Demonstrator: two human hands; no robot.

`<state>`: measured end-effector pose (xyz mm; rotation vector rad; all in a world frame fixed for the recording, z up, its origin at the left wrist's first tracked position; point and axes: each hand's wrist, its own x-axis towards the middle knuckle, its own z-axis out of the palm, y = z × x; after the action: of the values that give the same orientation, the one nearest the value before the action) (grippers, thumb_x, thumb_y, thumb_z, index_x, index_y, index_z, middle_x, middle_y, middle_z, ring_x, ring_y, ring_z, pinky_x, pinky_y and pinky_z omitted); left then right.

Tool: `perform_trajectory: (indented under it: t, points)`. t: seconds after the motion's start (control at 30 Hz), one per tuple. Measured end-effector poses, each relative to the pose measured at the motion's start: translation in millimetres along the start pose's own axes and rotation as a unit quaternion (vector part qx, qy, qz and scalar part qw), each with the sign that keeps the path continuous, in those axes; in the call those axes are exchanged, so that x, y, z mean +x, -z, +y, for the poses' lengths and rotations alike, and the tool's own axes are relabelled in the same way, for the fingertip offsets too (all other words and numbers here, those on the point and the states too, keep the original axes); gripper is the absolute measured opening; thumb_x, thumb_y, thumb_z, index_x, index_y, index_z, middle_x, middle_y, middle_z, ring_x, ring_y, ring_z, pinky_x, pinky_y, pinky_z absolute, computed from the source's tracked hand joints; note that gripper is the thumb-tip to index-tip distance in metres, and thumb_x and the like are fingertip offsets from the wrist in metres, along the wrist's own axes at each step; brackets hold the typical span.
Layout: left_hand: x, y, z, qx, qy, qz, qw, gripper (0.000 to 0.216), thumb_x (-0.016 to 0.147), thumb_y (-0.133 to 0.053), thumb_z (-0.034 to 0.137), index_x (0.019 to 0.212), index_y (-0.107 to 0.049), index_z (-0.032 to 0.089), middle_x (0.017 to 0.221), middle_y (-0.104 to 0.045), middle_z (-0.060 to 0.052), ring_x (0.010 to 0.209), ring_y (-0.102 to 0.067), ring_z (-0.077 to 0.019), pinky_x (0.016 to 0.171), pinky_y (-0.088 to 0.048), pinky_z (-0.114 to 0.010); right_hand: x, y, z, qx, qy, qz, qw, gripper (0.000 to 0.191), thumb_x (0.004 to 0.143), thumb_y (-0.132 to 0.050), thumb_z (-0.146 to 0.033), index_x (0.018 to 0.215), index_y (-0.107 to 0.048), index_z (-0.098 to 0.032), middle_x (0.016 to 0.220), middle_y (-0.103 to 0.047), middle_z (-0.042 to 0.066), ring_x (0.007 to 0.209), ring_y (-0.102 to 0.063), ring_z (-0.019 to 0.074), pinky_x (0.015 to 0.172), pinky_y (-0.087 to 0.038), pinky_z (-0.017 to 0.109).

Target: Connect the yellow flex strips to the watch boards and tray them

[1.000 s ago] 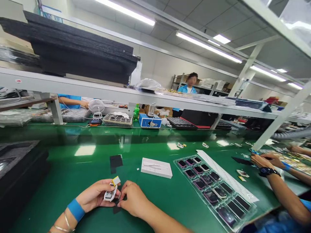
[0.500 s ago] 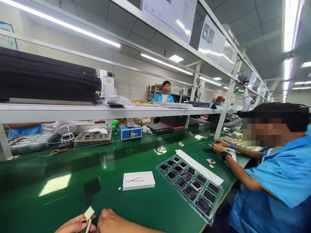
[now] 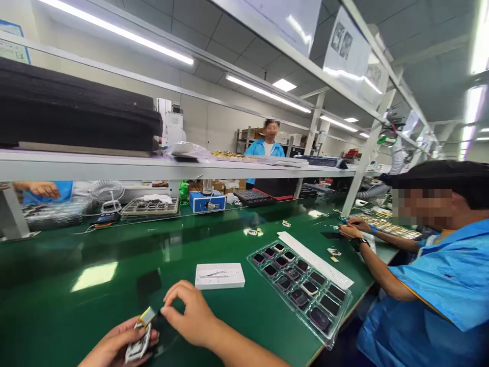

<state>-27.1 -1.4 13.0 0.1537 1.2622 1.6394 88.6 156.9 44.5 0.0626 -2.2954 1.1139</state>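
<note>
The left hand (image 3: 118,347) curls around a small white electronic module (image 3: 136,344) joined to a yellow-edged pouch battery (image 3: 147,316) (light and fragile, safest held by its edges), while the right hand (image 3: 190,315) pinches the edge of a thin dark film (image 3: 168,336) just beside them

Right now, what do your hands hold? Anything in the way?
Left hand holds white part with yellow tab. Right hand close, fingers pinched. White box ahead, apart.
</note>
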Motion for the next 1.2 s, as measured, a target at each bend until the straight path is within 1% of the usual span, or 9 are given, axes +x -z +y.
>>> perform_trajectory:
  t: [0.1,0.17,0.27,0.37,0.47,0.53,0.73,0.97,1.2]
  points:
    - [-4.9,-18.8,-3.1,0.024,-0.064,0.033,0.997,0.032,0.062,-0.076,0.022,0.089,-0.063,0.011,0.083,-0.071,-0.011,0.076,-0.067,-0.0232,0.066,-0.053,-0.031,3.0,-5.2,8.9,0.097,-0.048,0.024,0.994,0.004,0.072,-0.061,-0.015,0.069,-0.058,-0.016,0.078,-0.065,0.001,0.077,-0.061,0.0134,0.076,-0.044,0.025]
    - [-4.3,-26.7,-5.2,0.049,-0.102,0.042,0.993,0.027,0.065,-0.073,0.023,0.087,-0.063,0.011,0.082,-0.070,-0.010,0.072,-0.066,-0.0215,0.061,-0.052,-0.028,4.3,-9.8,15.2,0.174,-0.089,0.016,0.981,0.010,0.069,-0.064,-0.020,0.066,-0.057,-0.015,0.072,-0.065,0.001,0.071,-0.061,0.0141,0.071,-0.045,0.026]
    - [0.4,-28.7,-7.7,0.046,-0.111,0.066,0.990,0.021,0.065,-0.071,0.020,0.083,-0.063,0.011,0.073,-0.068,-0.008,0.068,-0.066,-0.0204,0.057,-0.051,-0.026,5.9,-16.1,21.5,0.260,-0.145,-0.019,0.954,0.021,0.061,-0.072,-0.026,0.063,-0.055,-0.015,0.066,-0.063,0.000,0.063,-0.060,0.0127,0.066,-0.045,0.026]
    - [3.4,-26.3,-9.6,0.047,-0.111,0.073,0.990,0.020,0.065,-0.070,0.020,0.081,-0.064,0.010,0.067,-0.066,-0.007,0.064,-0.064,-0.0195,0.055,-0.051,-0.026,5.3,-21.2,23.0,0.291,-0.181,-0.051,0.938,0.030,0.056,-0.076,-0.032,0.065,-0.053,-0.015,0.065,-0.062,-0.002,0.059,-0.056,0.0102,0.061,-0.043,0.023]
    - [3.8,-25.8,-10.7,0.054,-0.117,0.064,0.990,0.021,0.064,-0.072,0.022,0.081,-0.065,0.010,0.066,-0.066,-0.006,0.062,-0.062,-0.0174,0.053,-0.050,-0.025,3.1,-25.4,22.4,0.304,-0.177,-0.067,0.934,0.035,0.056,-0.077,-0.033,0.071,-0.049,-0.017,0.066,-0.060,-0.004,0.058,-0.055,0.0096,0.061,-0.043,0.023]
    - [3.8,-26.1,-11.5,0.057,-0.120,0.059,0.989,0.024,0.063,-0.073,0.023,0.083,-0.067,0.010,0.067,-0.066,-0.006,0.060,-0.060,-0.0159,0.053,-0.050,-0.025,1.5,-27.8,22.0,0.296,-0.164,-0.071,0.938,0.036,0.058,-0.076,-0.030,0.074,-0.047,-0.018,0.067,-0.060,-0.004,0.060,-0.056,0.0099,0.061,-0.042,0.023]
    - [5.3,-24.0,-16.0,0.053,-0.123,0.068,0.989,0.034,0.061,-0.075,0.027,0.091,-0.068,0.012,0.068,-0.065,-0.004,0.057,-0.056,-0.0120,0.054,-0.052,-0.025,-2.1,-33.3,21.1,0.242,-0.148,-0.066,0.957,0.026,0.063,-0.068,-0.017,0.073,-0.045,-0.018,0.068,-0.060,-0.003,0.060,-0.055,0.0102,0.062,-0.041,0.023]
    - [6.5,-24.0,-15.2,0.042,-0.127,0.068,0.989,0.037,0.059,-0.075,0.028,0.093,-0.069,0.015,0.073,-0.067,-0.005,0.060,-0.057,-0.0120,0.055,-0.053,-0.024,-2.9,-38.2,20.0,0.229,-0.143,-0.036,0.962,0.020,0.062,-0.063,-0.013,0.070,-0.045,-0.019,0.066,-0.059,-0.003,0.060,-0.054,0.0112,0.061,-0.041,0.023]
    - [6.0,-24.1,-14.5,0.022,-0.125,0.073,0.989,0.038,0.056,-0.077,0.027,0.091,-0.070,0.014,0.071,-0.067,-0.005,0.059,-0.058,-0.0126,0.055,-0.053,-0.025,-2.5,-39.9,19.0,0.222,-0.144,-0.022,0.964,0.019,0.061,-0.062,-0.013,0.070,-0.046,-0.018,0.066,-0.060,-0.003,0.060,-0.055,0.0112,0.061,-0.042,0.022]
